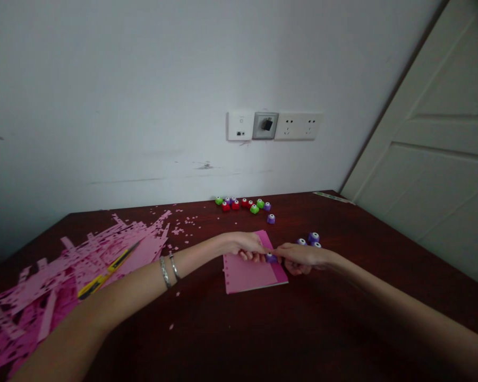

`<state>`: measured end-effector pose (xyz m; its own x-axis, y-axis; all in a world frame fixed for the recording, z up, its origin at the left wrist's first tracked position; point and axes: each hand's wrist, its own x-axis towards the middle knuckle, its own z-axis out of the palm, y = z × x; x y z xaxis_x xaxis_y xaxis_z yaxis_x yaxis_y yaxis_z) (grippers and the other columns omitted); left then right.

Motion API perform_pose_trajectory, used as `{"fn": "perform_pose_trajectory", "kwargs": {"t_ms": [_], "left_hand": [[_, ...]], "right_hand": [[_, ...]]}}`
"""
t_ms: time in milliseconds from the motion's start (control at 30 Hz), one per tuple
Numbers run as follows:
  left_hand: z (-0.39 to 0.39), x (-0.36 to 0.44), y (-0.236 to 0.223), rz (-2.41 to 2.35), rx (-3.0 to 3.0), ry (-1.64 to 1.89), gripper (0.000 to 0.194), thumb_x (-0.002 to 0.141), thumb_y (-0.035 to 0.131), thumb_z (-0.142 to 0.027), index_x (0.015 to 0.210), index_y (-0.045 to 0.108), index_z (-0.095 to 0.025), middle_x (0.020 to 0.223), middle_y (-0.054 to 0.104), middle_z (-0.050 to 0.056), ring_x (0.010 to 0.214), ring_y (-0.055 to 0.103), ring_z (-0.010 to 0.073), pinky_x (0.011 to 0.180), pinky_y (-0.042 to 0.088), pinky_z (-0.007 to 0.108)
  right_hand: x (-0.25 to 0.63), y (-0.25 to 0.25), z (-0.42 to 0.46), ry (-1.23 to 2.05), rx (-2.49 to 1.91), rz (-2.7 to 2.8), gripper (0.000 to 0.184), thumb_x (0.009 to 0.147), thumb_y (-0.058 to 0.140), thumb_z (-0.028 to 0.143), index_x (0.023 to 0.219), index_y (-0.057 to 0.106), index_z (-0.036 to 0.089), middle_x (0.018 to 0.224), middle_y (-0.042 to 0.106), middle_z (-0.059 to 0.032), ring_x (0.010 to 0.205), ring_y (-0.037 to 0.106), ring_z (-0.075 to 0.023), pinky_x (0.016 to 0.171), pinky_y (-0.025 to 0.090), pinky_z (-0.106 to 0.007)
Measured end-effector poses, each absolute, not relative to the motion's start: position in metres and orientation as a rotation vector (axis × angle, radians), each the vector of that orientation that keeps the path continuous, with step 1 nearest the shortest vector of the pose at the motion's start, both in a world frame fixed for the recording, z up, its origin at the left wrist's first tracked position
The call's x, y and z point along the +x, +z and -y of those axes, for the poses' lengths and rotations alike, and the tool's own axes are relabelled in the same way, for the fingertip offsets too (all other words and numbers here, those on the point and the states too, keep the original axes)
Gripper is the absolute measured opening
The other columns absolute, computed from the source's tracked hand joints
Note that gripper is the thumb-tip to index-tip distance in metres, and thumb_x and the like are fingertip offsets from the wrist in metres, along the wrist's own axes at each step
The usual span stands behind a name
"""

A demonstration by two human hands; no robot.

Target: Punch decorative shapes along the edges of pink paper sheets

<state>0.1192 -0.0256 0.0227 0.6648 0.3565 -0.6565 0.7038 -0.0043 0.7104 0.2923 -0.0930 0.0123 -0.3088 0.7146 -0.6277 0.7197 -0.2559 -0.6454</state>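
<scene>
A purple craft punch (271, 258) sits at the right edge of a stack of pink paper (249, 276), partly covered by my fingers. My left hand (246, 245), with bracelets at the wrist, lies over the paper, fingers curled and fingertips on the punch. From the other side, my right hand (300, 257) closes on the same punch, its pointing finger meeting my left one on top. Small punched marks run along the paper's left edge; a darker pink sheet shows along the right. Just beyond my right hand stand more purple punches (313, 237).
Pink paper strips (59, 276) full of holes pile up at left, with a yellow utility knife (109, 270) on them. Tiny paper cutouts (179, 231) are scattered nearby. Several red, green and purple punches (235, 205) line the back by the wall. A ruler-like strip (332, 197) lies back right.
</scene>
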Motion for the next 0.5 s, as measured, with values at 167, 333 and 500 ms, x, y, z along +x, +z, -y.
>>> {"fn": "perform_pose_trajectory", "kwargs": {"t_ms": [167,333,500], "left_hand": [[0.023,0.123,0.03,-0.895,1.591,-0.415,0.022,0.081,0.05,-0.023,0.064,0.058,-0.012,0.052,0.046,-0.002,0.036,0.024,0.0019,0.035,0.015,0.015],[0.023,0.128,0.038,-0.907,1.635,-0.503,0.022,0.081,0.049,-0.023,0.064,0.058,-0.013,0.052,0.045,-0.002,0.037,0.026,0.0023,0.034,0.018,0.014],[0.023,0.135,0.034,-0.953,1.646,-0.661,0.023,0.081,0.039,-0.019,0.064,0.054,-0.013,0.049,0.042,-0.002,0.037,0.028,0.0039,0.034,0.021,0.013]], "right_hand": [[0.289,0.023,0.089,-1.645,1.69,-1.791,0.061,0.083,0.013,0.067,0.05,0.031,0.019,0.035,0.029,0.0066,0.029,0.015,-0.0016,0.028,0.011,-0.016],[0.29,0.027,0.082,-1.765,1.46,-1.613,0.062,0.081,0.01,0.07,0.048,0.028,0.02,0.036,0.023,0.008,0.029,0.011,-0.0013,0.027,0.006,-0.016],[0.286,0.026,0.085,-1.874,1.531,-1.585,0.056,0.087,0.012,0.06,0.052,0.029,0.02,0.036,0.025,0.008,0.029,0.012,-0.002,0.028,0.009,-0.016]]}}
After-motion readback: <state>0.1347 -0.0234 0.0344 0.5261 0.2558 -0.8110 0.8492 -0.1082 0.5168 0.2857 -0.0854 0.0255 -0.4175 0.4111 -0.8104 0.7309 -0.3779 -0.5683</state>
